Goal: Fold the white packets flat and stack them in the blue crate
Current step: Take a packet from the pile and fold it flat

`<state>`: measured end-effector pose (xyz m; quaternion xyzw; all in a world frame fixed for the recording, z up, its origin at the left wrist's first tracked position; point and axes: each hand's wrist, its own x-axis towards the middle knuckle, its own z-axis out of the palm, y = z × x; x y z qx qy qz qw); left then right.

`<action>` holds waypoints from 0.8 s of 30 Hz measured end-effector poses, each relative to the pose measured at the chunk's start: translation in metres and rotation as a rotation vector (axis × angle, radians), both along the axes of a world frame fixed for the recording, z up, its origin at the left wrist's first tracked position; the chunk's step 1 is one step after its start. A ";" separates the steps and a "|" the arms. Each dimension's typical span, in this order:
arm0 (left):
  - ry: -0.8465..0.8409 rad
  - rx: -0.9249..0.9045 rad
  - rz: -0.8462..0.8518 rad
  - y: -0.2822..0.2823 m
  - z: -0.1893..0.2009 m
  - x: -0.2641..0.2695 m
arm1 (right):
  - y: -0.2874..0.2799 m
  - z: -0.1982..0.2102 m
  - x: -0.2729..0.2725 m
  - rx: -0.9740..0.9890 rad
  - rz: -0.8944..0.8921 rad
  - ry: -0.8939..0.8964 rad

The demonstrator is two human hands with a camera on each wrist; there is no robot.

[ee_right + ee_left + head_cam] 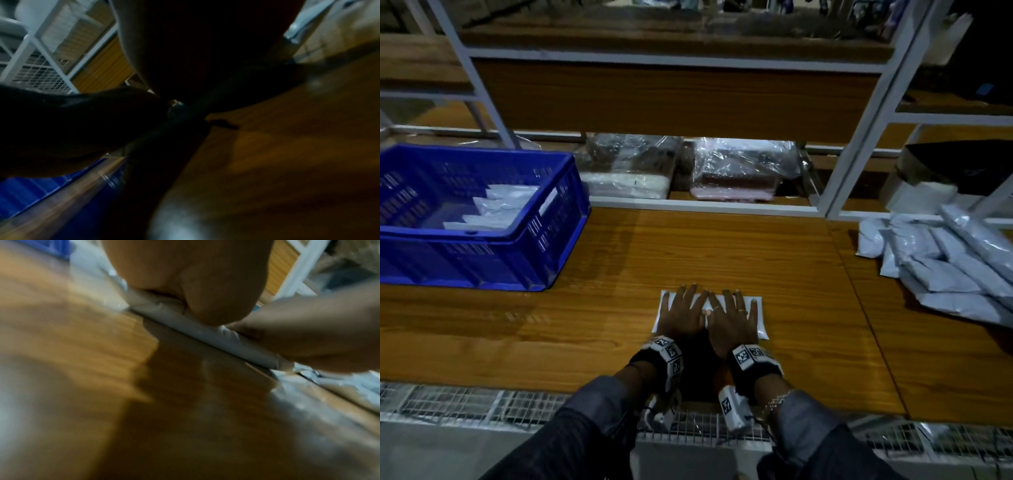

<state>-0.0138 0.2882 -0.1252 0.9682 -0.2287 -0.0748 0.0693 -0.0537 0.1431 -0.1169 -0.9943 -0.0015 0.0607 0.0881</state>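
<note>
A folded white packet (758, 320) lies on the wooden table (585, 329) near its front edge. Both hands press flat on it with straight, spread fingers: my left hand (683, 313) covers its left half, my right hand (732, 317) its right half. In the left wrist view the left palm (193, 288) bears down on the packet's folded edge (205, 335). The right wrist view is dark; my right hand (185, 48) is a shadowed shape there. The blue crate (524, 250) stands at the left with several folded white packets (496, 209) inside.
A heap of unfolded white packets (941, 260) lies at the table's right. Behind the table, a white metal rack (705, 202) holds clear-wrapped bundles (743, 168). A wire mesh strip (482, 401) runs along the table's near edge.
</note>
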 end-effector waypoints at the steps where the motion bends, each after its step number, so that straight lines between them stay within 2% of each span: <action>1: 0.005 -0.011 0.011 -0.001 0.001 0.000 | 0.001 -0.001 0.000 0.010 -0.008 0.018; 3: 0.059 -0.042 0.035 -0.002 -0.001 0.002 | 0.002 0.003 0.001 0.050 -0.015 0.022; 5: 0.057 -0.009 0.046 -0.002 0.006 -0.004 | -0.002 0.009 0.004 0.055 0.004 0.039; 7: 0.000 0.003 0.049 0.001 0.011 -0.005 | -0.011 0.015 0.010 0.103 0.015 0.136; 9: 0.078 0.004 0.128 0.006 0.018 -0.005 | -0.022 0.021 0.014 0.148 0.011 0.213; 12: 0.026 -0.084 0.198 0.017 0.012 -0.006 | -0.038 0.020 0.012 0.189 -0.022 0.229; 19: -0.092 -0.099 0.170 0.018 0.003 -0.014 | -0.037 0.015 0.001 0.195 -0.039 0.164; 24: -0.016 -0.027 0.110 0.025 0.010 -0.006 | -0.041 0.024 0.001 0.197 -0.012 0.210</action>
